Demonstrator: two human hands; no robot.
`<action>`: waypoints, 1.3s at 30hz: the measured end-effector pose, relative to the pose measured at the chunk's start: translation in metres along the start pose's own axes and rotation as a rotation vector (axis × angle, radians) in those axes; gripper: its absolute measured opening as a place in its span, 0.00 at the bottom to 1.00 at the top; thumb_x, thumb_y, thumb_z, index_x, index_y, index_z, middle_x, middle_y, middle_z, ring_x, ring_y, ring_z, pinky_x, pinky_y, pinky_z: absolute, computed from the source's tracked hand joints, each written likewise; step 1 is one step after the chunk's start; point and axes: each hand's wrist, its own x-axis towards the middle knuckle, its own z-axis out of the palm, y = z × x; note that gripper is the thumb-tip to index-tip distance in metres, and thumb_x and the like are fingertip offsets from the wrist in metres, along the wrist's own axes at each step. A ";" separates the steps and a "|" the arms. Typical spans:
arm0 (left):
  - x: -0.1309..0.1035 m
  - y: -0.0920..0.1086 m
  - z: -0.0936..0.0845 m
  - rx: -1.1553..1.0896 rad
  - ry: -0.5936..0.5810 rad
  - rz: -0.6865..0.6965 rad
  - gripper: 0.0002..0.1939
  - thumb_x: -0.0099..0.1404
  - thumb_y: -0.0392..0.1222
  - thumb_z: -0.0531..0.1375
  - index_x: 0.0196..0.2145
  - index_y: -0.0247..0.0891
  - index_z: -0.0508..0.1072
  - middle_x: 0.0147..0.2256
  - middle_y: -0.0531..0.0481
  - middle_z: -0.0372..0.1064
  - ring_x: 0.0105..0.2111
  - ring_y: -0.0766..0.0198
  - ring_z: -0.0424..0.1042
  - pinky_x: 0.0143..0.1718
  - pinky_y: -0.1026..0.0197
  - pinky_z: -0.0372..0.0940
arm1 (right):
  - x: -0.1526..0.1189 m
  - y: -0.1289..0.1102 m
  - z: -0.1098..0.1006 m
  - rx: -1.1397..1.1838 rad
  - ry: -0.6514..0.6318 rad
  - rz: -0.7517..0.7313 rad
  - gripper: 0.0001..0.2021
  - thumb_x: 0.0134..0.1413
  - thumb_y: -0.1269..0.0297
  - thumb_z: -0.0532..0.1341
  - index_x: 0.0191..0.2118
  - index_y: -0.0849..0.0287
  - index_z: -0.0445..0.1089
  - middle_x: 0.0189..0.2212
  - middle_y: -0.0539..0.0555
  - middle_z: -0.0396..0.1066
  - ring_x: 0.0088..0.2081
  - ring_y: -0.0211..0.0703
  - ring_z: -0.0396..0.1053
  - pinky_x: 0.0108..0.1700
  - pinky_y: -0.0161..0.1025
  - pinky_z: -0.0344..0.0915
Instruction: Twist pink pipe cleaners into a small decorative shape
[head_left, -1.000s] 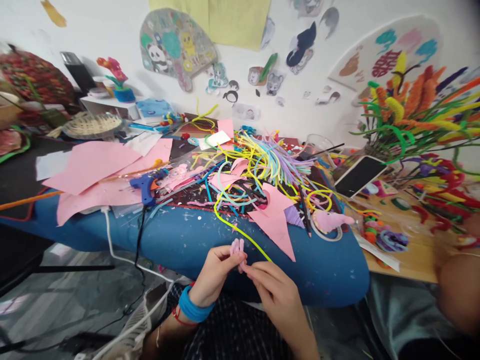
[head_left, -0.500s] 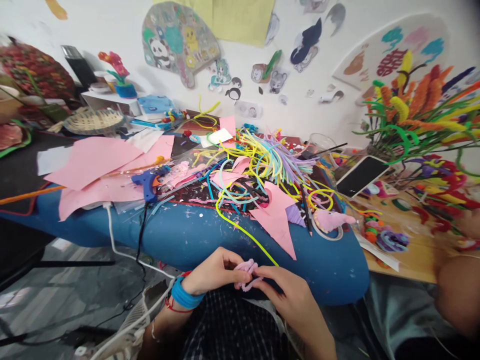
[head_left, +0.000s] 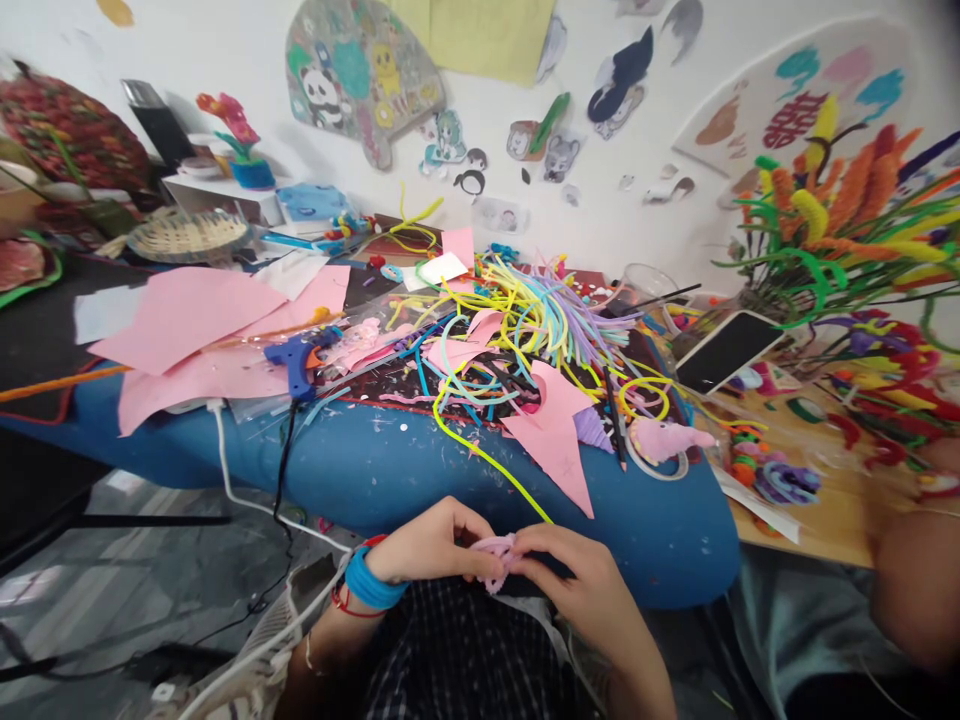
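A small coil of pink pipe cleaner (head_left: 495,562) is held between my two hands, low in front of the table edge and above my lap. My left hand (head_left: 442,540), with a blue band at the wrist, pinches it from the left. From the right, my right hand (head_left: 574,570) grips it between thumb and fingertips. Parts of the coil are hidden behind the fingers. Just beyond my hands, a yellow pipe cleaner (head_left: 510,480) hangs over the blue table edge, beside a cut piece of pink felt-like sheet (head_left: 553,440).
Bundled pastel pipe cleaners (head_left: 559,310) spread over the table. A blue glue gun (head_left: 298,362) lies left, near pink sheets (head_left: 195,315). At right are a tape roll (head_left: 667,470), a phone (head_left: 727,352) and another person's arm (head_left: 919,580).
The pink coil has turned and flattened between my fingers. My right fingers have shifted slightly, and my left thumb has moved lower on it. The table things stay put.
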 end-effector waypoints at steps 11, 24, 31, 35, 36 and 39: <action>-0.002 0.008 0.003 0.107 0.243 0.341 0.20 0.57 0.45 0.62 0.47 0.35 0.72 0.38 0.44 0.69 0.35 0.62 0.67 0.38 0.62 0.63 | -0.003 0.006 -0.004 0.296 0.119 0.258 0.03 0.48 0.65 0.64 0.27 0.57 0.74 0.24 0.51 0.76 0.27 0.41 0.73 0.31 0.34 0.69; -0.005 0.009 0.003 0.277 0.355 0.473 0.07 0.57 0.39 0.63 0.33 0.36 0.78 0.31 0.43 0.76 0.32 0.60 0.74 0.35 0.61 0.66 | 0.004 0.010 0.010 0.878 0.027 0.503 0.11 0.43 0.60 0.68 0.27 0.62 0.69 0.20 0.51 0.75 0.21 0.37 0.71 0.28 0.34 0.69; -0.001 0.004 0.002 0.184 0.389 0.383 0.08 0.56 0.42 0.64 0.30 0.34 0.78 0.30 0.43 0.76 0.29 0.61 0.73 0.32 0.62 0.66 | 0.004 0.010 0.010 0.857 0.018 0.496 0.11 0.44 0.60 0.68 0.27 0.62 0.69 0.21 0.52 0.75 0.22 0.38 0.72 0.28 0.36 0.70; 0.001 0.003 0.006 0.199 0.433 0.410 0.07 0.58 0.41 0.63 0.28 0.34 0.77 0.28 0.45 0.75 0.29 0.62 0.72 0.32 0.63 0.64 | 0.006 0.010 0.010 0.860 0.015 0.507 0.12 0.43 0.59 0.68 0.27 0.62 0.69 0.20 0.52 0.75 0.22 0.38 0.72 0.28 0.36 0.70; 0.002 0.002 0.007 0.216 0.449 0.415 0.07 0.58 0.41 0.62 0.28 0.35 0.77 0.28 0.45 0.75 0.28 0.62 0.72 0.32 0.63 0.64 | 0.006 0.010 0.011 0.862 0.019 0.508 0.12 0.43 0.58 0.68 0.27 0.62 0.69 0.20 0.52 0.75 0.22 0.38 0.72 0.28 0.36 0.70; 0.004 0.000 0.011 0.267 0.532 0.418 0.07 0.60 0.40 0.61 0.27 0.35 0.76 0.27 0.46 0.74 0.29 0.63 0.71 0.32 0.64 0.63 | 0.007 0.011 0.014 0.863 0.040 0.502 0.12 0.43 0.58 0.68 0.27 0.62 0.69 0.20 0.52 0.75 0.22 0.38 0.71 0.28 0.36 0.70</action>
